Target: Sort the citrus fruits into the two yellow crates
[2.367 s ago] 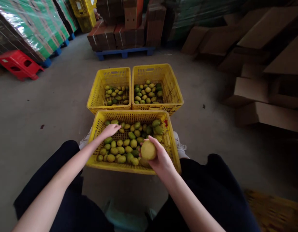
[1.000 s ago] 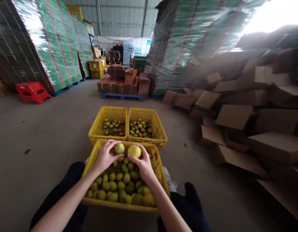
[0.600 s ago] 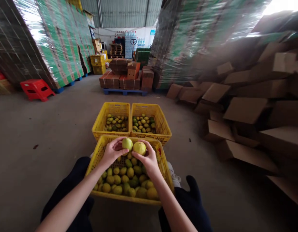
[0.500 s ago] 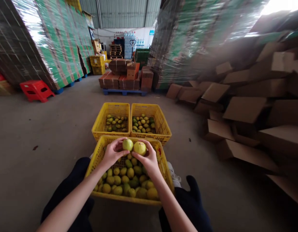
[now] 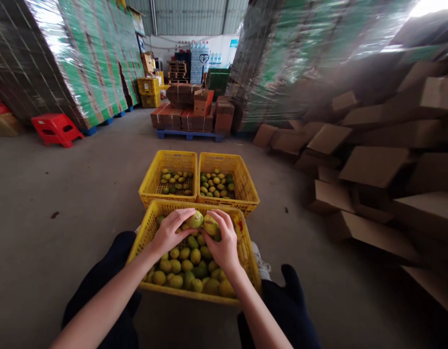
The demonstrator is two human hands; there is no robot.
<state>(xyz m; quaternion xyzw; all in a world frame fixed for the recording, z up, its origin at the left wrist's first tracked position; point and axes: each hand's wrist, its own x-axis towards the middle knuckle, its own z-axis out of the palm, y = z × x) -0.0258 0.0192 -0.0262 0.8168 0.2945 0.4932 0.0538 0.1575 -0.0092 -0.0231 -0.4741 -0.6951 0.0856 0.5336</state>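
Between the thumb and fingers of my left hand [image 5: 170, 231] is a greenish-yellow lemon [image 5: 196, 220], one end turned towards me. My right hand [image 5: 224, 241] grips a second lemon [image 5: 210, 224], which has a brownish mark across its skin. The two fruits are side by side, close together, over the near yellow crate [image 5: 189, 293]. Many yellow and green lemons [image 5: 186, 265] lie loose in that crate, below my hands. My fingers partly cover both held fruits.
Beyond the near crate stand a left yellow crate [image 5: 148, 180] and a right yellow crate [image 5: 246, 183], each with lemons on its floor. Cardboard boxes [image 5: 374, 166] are heaped to the right. A red stool [image 5: 57, 130] and a blue pallet [image 5: 189, 135] with cartons are farther off.
Both lemons have been turned in my fingers; the right one now shows a brownish mark. My hands have curled further over them, staying above the near crate. The view has shifted slightly.
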